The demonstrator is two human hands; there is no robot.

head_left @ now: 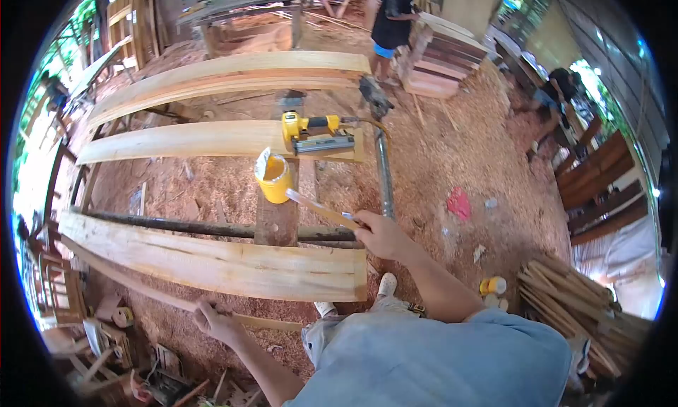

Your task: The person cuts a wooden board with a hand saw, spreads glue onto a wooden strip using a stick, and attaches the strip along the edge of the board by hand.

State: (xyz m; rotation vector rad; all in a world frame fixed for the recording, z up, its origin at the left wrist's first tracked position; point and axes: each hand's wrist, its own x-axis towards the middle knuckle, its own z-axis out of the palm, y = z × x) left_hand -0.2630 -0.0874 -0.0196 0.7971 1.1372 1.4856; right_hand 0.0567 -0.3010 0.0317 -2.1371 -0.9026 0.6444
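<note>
Right hand (pixel 381 235): closed round the butt of a flat stick (pixel 326 211), fingers curled over it. My palm side and the very end of the stick are out of sight under the knuckles. The stick slants away to a whitened tip just beside the right wall of the yellow tub (pixel 274 183); whether tip and tub touch, I can't make out. The tub stands open on the cross plank (pixel 276 222), between the near board (pixel 212 258) and the middle board (pixel 176 140). A pale flap (pixel 263 162) sticks up at its rim; the contents are hard to read.

Left hand (pixel 217 325): closed on a long wooden strip (pixel 127 271), thumb and fingers about it, partly covering it. Fingertips on the underside hidden. The strip runs well out to the left, close along my side of the near board; its other end reaches my clothes, and I can't tell whether it stops there or passes behind.

Nail gun (pixel 311 133) lies on the middle board near its right end, a hose (pixel 367 121) leading off to the right. Far board (pixel 233 78) lies beyond. Dark rim of the view cuts off the edges; the people at work farther off are small and blurred.
</note>
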